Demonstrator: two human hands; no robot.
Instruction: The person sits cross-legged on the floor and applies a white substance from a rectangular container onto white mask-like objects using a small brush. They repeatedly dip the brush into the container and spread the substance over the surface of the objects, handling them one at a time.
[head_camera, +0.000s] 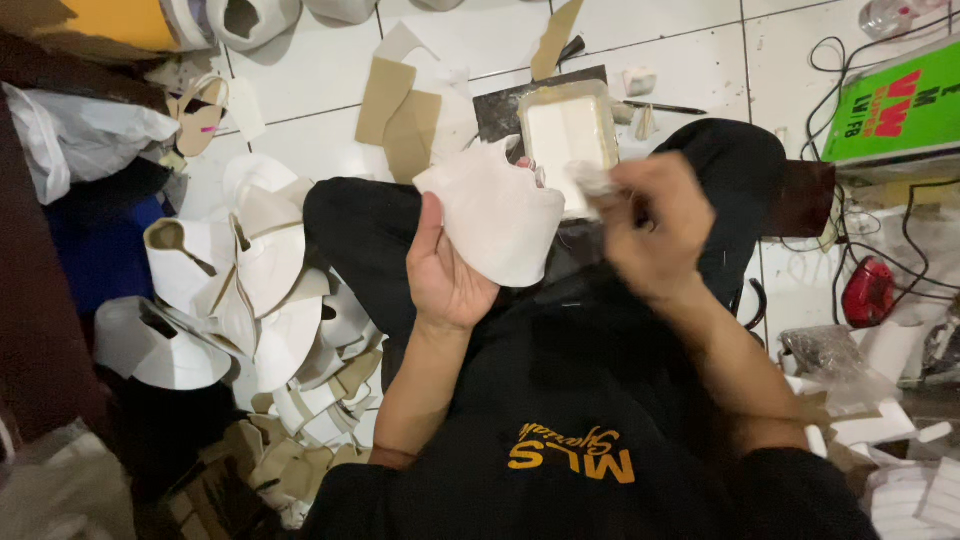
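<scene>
**A:** What has your left hand (445, 275) got?

**B:** Your fingers are curled round a white cut piece (497, 222), a curved shoe part by the look of it. Your thumb lies along its near left edge and the other fingers are hidden behind it. The piece stands up from your palm, with its jagged top edge pointing away from you and its rounded lower edge hanging free to the right of your thumb.

**A:** And your right hand (655, 230)?

**B:** It is blurred. The fingers are bunched close together around something small and pale at the tips, but you cannot tell what it is or how firmly it is pinched. Those tips sit just beside the right edge of the white piece, nearly touching it.

**A:** What lies past your fingertips?

**B:** Directly beyond them is a shallow clear tray (568, 132) holding white stuff, resting on a dark slab. Tan cardboard pieces (400, 115) lie beyond your left fingers, on the white tiled floor (320, 70).

**A:** Room to move?

**B:** It is tight to the left of your left hand: a heap of white shoe uppers (250, 290) crowds your knee. To the right of your right hand sit a green box (890, 105), cables and a red tool (868, 292). The bare tiles beyond the tray are the most open stretch.
</scene>
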